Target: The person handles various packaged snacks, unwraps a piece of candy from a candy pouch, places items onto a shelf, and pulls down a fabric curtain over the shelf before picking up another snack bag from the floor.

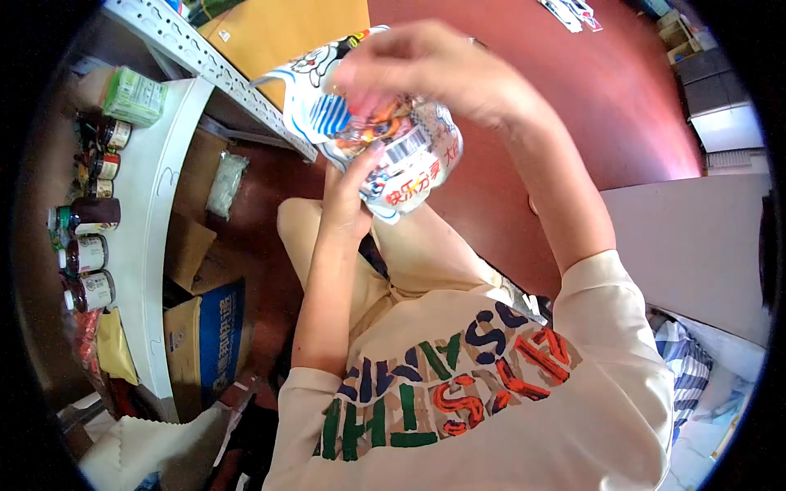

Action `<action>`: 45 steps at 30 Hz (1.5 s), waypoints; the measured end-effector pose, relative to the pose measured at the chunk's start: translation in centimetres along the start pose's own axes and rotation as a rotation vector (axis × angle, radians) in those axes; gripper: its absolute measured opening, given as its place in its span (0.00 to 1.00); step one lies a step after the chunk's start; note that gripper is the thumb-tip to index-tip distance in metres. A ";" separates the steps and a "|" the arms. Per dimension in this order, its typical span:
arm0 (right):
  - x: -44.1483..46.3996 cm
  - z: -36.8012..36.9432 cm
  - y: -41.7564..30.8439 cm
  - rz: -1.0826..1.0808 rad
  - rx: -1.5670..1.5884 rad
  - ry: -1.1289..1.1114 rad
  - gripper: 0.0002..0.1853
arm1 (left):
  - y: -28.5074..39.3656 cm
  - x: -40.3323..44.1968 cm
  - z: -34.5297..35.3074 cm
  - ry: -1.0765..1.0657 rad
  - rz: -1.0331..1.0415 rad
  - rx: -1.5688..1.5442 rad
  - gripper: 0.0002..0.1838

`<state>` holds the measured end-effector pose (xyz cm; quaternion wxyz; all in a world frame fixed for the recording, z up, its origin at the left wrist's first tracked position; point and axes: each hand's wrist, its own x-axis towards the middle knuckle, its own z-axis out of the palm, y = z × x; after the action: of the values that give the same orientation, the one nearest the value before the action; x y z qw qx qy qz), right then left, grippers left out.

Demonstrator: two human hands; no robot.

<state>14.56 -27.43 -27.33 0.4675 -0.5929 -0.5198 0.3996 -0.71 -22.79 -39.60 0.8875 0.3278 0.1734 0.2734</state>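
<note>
A white and blue snack bag (419, 168) with red lettering and a barcode is held up above my knees. Its top is open, and small wrapped pieces in red and orange show inside. My left hand (354, 192) grips the bag from its lower left side, thumb on the front. Over the bag's opening is my right hand (401, 72), blurred by motion, its fingers bent downward. Something red shows just below those fingertips, and I cannot make out whether they hold it.
At the left a white shelf (139, 213) carries jars (86, 254) and a green package (135, 96). Below it stands a cardboard box (184, 344) with a blue panel. A clear plastic packet (228, 184) lies on the red floor (508, 204). A grey panel (696, 237) is at the right.
</note>
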 end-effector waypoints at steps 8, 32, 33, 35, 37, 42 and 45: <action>0.7 -4.1 4.2 0.213 0.420 0.140 0.29 | 4.1 0.2 -0.9 -0.156 -0.142 -0.061 0.26; 2.8 -1.8 -0.1 0.023 0.844 0.400 0.21 | 5.5 -2.2 -0.1 -0.230 0.131 -0.190 0.29; 2.9 -2.0 0.1 0.038 0.807 0.425 0.21 | 5.5 -2.4 0.1 -0.252 0.131 -0.245 0.29; 3.2 -2.3 0.2 0.043 0.826 0.425 0.21 | 5.6 -2.4 0.1 -0.295 0.154 -0.146 0.31; 3.4 -2.5 0.3 0.044 0.859 0.390 0.20 | 5.8 -2.5 0.4 -0.296 0.159 -0.039 0.36; 3.4 -2.6 -0.4 0.051 0.912 0.368 0.20 | 6.2 -2.7 0.7 -0.291 0.167 0.011 0.38; 3.3 -2.5 -0.5 0.061 0.857 0.402 0.21 | 6.3 -2.8 0.9 -0.288 0.172 0.012 0.38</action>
<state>17.32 -24.54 -26.15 0.7495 -0.4271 -0.1895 0.4690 -4.85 -20.90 -34.29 0.8746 0.3826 0.0173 0.2974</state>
